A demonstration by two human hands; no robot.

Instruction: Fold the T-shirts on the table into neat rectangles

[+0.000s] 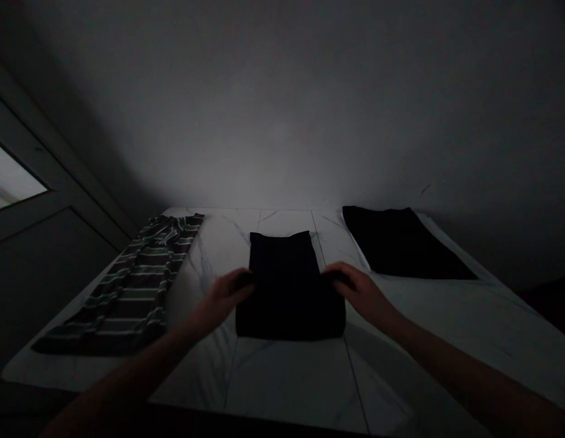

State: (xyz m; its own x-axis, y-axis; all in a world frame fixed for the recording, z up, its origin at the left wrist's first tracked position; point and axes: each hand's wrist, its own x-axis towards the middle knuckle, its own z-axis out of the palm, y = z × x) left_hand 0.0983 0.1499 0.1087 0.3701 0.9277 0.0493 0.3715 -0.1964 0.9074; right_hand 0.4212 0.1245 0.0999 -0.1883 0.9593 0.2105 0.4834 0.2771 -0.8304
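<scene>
Fingers and thumb of the left hand (225, 292) are being pressed together on the left edge of a dark cloth (286, 304), while its right edge is being pinched likewise by the right hand (357, 286) — finer detail of both grips is being lost to darkness. The cloth is being supported around the middle of a white, blue-veined surface (286, 383), between the two hands. Well to the left, a striped garment (136, 286) is being borne by the same surface; to the right, towards the back — beside a grey wall (282, 121) — a black cloth (401, 243) is being supported too.
</scene>
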